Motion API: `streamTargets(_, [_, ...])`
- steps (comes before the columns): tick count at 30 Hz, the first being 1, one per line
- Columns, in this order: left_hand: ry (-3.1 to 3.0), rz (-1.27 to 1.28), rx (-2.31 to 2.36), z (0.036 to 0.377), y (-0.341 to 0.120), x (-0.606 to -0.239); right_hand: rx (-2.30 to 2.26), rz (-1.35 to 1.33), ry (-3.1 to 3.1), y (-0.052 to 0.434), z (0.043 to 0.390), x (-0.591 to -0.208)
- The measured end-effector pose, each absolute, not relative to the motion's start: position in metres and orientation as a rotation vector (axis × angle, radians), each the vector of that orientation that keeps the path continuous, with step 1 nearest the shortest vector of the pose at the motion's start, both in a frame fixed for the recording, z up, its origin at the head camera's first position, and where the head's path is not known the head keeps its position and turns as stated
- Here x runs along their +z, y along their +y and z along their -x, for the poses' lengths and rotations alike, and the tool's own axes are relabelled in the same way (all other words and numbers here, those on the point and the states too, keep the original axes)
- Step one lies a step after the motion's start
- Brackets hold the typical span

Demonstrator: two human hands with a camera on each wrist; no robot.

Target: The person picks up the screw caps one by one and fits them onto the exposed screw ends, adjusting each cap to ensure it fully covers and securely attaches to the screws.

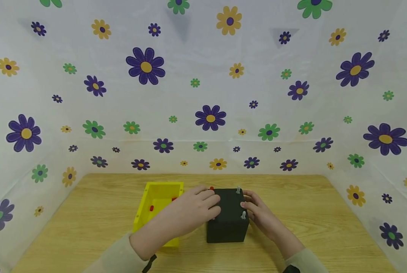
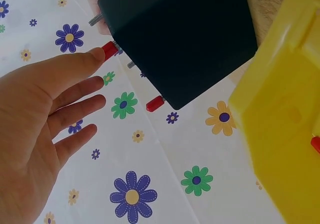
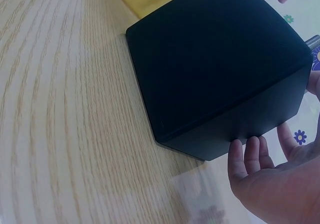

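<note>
My left hand [image 1: 194, 207] lies flat over the near left part of the black box [image 1: 228, 222], fingers straight and loosely spread; in the left wrist view those fingers [image 2: 75, 91] are stretched out with nothing gripped in them. My right hand [image 1: 258, 210] is on the other side of the box, its fingers relaxed and resting against the right edge of the top; in the right wrist view the fingertips [image 3: 245, 156] touch the box's lower edge without curling round it. So the box sits between my two hands, standing on the wooden table [image 1: 87, 216].

Right by my right fingers a grey bolt [image 1: 243, 215] sticks up from the top of the box, and a second grey bolt [image 1: 238, 189] stands at the far right corner. Beyond my left fingertips a red cap [image 1: 212, 188] shows at the far left edge of the top.

Just left of my left wrist, touching or nearly touching the box, is the yellow tray [image 1: 145, 206], with a small red piece [image 1: 151, 207] lying inside.

Farther off, past both hands, hangs the flowered sheet [image 1: 203, 94].
</note>
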State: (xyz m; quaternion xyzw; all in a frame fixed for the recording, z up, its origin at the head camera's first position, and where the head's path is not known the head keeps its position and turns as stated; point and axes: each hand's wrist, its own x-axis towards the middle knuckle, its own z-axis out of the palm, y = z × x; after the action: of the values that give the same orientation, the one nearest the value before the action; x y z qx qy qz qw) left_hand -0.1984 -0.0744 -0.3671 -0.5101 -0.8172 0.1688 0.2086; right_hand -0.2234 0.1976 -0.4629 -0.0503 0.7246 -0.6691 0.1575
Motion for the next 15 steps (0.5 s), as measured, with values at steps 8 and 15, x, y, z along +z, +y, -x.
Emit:
streamTargets(8, [-2.293, 1.412, 0.498, 0.1976, -0.0731, -0.3696, -1.908, 0.131, 2.077, 0.1979, 0.2231, -0.4632])
streamTargets(15, [-2.270, 1.400, 0.512, 0.1971, -0.0729, -0.3678, -1.913, 0.129, 2.078, 0.1979, 0.2234, -0.4634])
